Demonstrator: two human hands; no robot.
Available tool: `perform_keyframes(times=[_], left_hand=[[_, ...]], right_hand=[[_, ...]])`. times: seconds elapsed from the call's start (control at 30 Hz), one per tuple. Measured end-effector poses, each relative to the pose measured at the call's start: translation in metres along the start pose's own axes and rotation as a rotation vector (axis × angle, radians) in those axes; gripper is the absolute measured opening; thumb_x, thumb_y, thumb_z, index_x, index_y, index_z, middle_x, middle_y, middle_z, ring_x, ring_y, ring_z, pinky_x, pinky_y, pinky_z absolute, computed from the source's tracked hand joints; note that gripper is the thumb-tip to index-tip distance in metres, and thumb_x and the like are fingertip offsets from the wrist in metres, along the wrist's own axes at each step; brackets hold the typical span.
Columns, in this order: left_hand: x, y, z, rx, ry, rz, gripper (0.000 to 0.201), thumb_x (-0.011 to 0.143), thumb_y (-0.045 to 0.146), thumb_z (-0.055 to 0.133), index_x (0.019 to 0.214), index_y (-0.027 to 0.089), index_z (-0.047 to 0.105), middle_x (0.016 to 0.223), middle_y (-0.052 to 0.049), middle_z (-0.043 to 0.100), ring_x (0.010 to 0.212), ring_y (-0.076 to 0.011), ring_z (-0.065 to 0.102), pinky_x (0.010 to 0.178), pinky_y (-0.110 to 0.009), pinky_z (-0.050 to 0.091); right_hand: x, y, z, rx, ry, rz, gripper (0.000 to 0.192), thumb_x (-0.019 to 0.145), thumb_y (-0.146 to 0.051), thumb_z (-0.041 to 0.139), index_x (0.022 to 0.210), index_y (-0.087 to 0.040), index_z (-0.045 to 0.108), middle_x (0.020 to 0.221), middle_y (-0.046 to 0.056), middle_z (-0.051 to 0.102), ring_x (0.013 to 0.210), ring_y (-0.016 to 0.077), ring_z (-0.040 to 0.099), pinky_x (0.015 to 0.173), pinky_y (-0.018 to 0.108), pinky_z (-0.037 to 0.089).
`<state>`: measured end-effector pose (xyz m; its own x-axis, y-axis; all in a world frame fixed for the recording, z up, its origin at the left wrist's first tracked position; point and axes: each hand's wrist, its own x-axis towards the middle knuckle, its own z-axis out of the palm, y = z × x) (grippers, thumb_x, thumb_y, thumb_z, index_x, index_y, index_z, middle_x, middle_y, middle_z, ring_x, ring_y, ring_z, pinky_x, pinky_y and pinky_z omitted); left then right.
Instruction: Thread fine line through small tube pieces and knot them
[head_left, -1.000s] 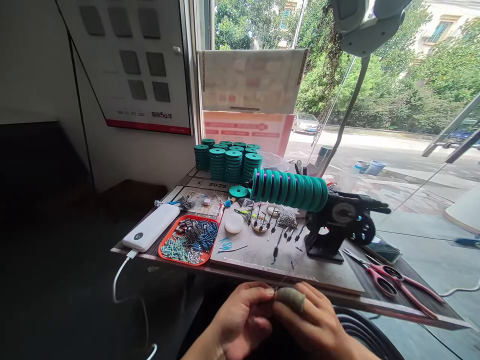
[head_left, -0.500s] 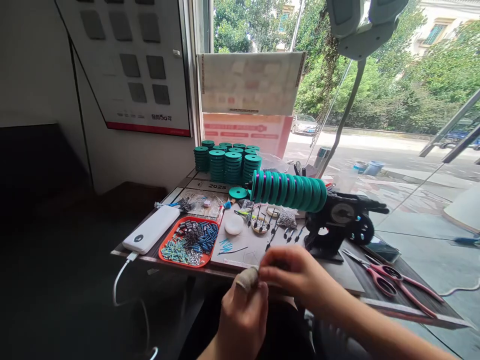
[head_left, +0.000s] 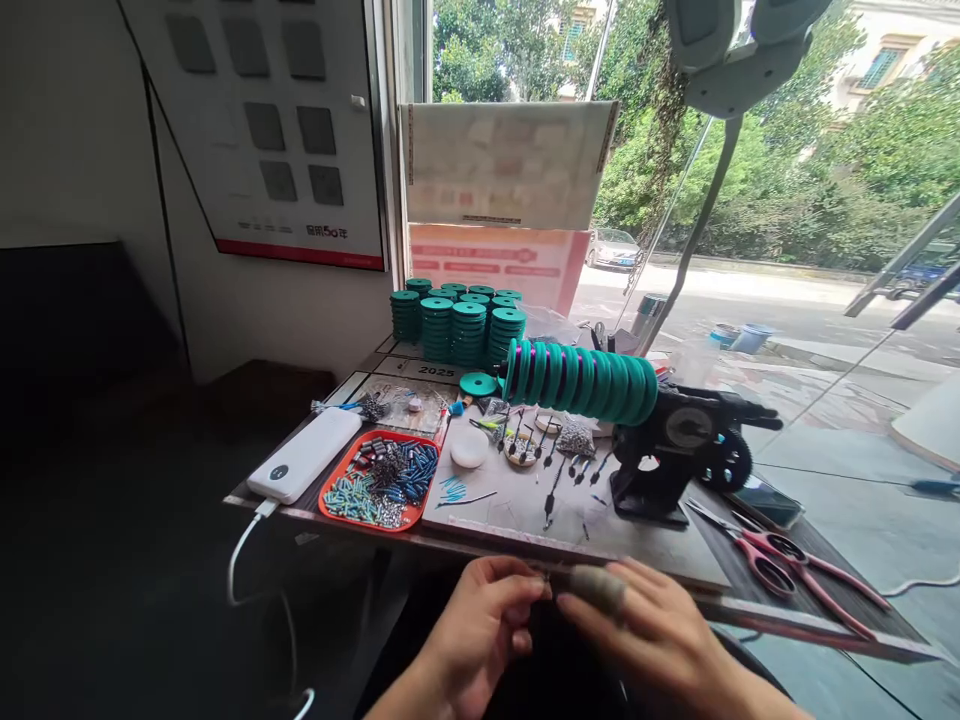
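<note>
My left hand [head_left: 480,625] is low at the table's front edge, its thumb and forefinger pinched on a tiny thing too small to make out. Close on its right, my right hand [head_left: 645,620] is smeared by motion; a beige wrap [head_left: 598,590] covers one finger. Whether the right fingers hold anything is unclear. Just beyond the hands lies a pale board [head_left: 510,505], with several slim dark pieces [head_left: 553,495] and short blue strands [head_left: 452,490] on it.
An orange tray [head_left: 325,505] of beads and a white power bank [head_left: 304,455] stand left. Green spools [head_left: 469,335] are stacked behind. A black winder [head_left: 686,425] carries a row of green spools [head_left: 577,380]. Pink-handled scissors [head_left: 769,570] lie right.
My hands have moved lower. The right hand went from above the left one to its right side, and more of the board's front shows. The view shifted slightly.
</note>
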<state>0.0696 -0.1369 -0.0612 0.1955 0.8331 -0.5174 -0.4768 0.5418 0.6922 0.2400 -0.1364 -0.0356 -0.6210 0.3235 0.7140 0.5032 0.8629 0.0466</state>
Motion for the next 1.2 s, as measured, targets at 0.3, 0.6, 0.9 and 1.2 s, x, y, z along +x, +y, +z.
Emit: perform_keyframes(times=[0.3,0.6,0.9,1.2], left_hand=[[-0.001,0.0,0.002,-0.137,-0.008,-0.183,0.013,0.056,0.004,0.069,0.064,0.012,0.062,0.058,0.002,0.056,0.047,-0.0028,0.048,0.038,-0.009,0.024],[-0.003,-0.002,-0.002,0.563,-0.067,0.475,0.011,0.064,0.007,0.066,0.056,0.015,0.063,0.072,-0.001,0.058,0.061,-0.0103,0.052,0.054,-0.019,0.04],[0.01,-0.019,-0.013,1.214,0.399,1.756,0.017,0.084,0.007,0.048,0.087,0.013,0.064,0.084,-0.01,0.062,0.073,-0.0177,0.065,0.067,-0.024,0.053],[0.002,-0.011,-0.008,1.042,0.17,1.498,0.018,0.078,0.005,0.055,0.078,0.015,0.07,0.07,-0.008,0.069,0.064,-0.0182,0.065,0.06,-0.024,0.051]], right_hand=[[-0.019,-0.01,0.032,0.263,0.07,0.254,0.029,0.095,-0.021,0.04,0.086,-0.016,0.067,0.066,0.004,0.066,0.058,0.014,0.062,0.054,0.023,0.049],[-0.033,-0.029,0.029,0.827,-0.195,0.976,0.028,0.078,-0.043,0.06,0.069,-0.017,0.068,0.066,0.005,0.064,0.061,0.0167,0.058,0.055,0.023,0.045],[0.064,0.016,0.018,1.122,-0.405,1.111,0.012,0.065,-0.028,0.06,0.064,-0.016,0.058,0.056,-0.002,0.053,0.053,0.0099,0.047,0.051,0.02,0.037],[0.073,0.025,0.034,1.073,-0.557,1.092,0.005,0.067,-0.018,0.057,0.063,-0.015,0.056,0.046,-0.006,0.046,0.039,0.0057,0.037,0.039,0.018,0.03]])
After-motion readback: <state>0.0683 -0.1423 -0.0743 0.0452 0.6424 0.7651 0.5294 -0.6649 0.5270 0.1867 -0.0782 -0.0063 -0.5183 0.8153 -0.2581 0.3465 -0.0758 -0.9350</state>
